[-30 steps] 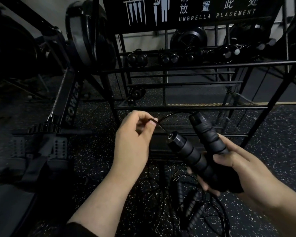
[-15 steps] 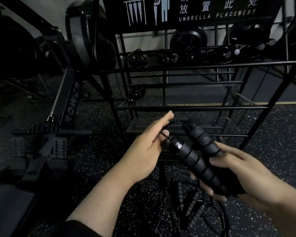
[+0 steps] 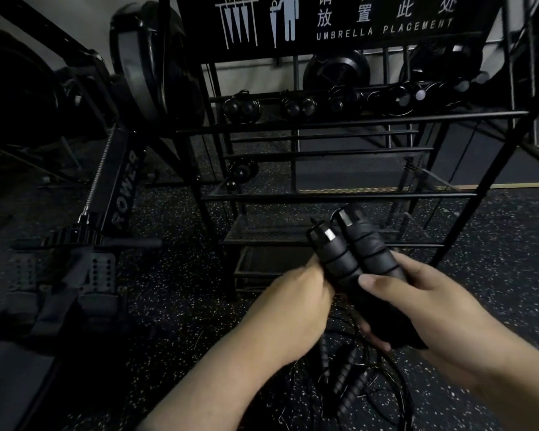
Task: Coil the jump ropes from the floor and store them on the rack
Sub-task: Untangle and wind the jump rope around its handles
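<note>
One head-worn camera, wide-angle, looking forward and down, close over both hands; rack (image 3: 349, 126) fills 12 o'clock.

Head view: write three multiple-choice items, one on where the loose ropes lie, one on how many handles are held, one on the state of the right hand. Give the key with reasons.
1. Where do the loose jump ropes lie?
A. On the rack's top bar
B. On the floor below the hands
C. On the rowing machine

2. How many handles are held together?
A. One
B. Two
C. Four

3. What is the right hand doing?
A. Gripping the handles
B. Resting flat on the floor
C. Hanging free

Key: 1 B, the tangle lies on the speckled floor in front of the rack. 2 B, two ribbed black handles stand side by side. 3 A, its thumb and fingers wrap them, while the left hand touches them.
</note>
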